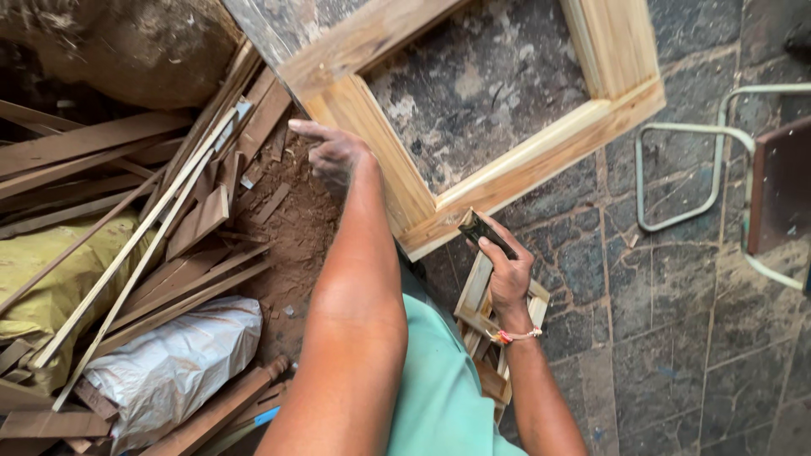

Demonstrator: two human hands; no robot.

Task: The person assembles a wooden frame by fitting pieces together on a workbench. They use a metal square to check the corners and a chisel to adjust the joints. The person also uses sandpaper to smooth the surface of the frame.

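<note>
Right hand (505,268) grips dark tool (483,230); left hand (334,152) beside wooden frame (541,160).

Soft, warm, even daylight; faint shadows; no glare; top-left corner dim; sharp focus throughout.

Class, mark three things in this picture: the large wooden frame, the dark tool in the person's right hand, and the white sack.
wooden frame (541,165), head view, on its lower rail.
dark tool (480,228), head view, on the part above the fingers.
white sack (182,363), head view, on its middle.
</note>
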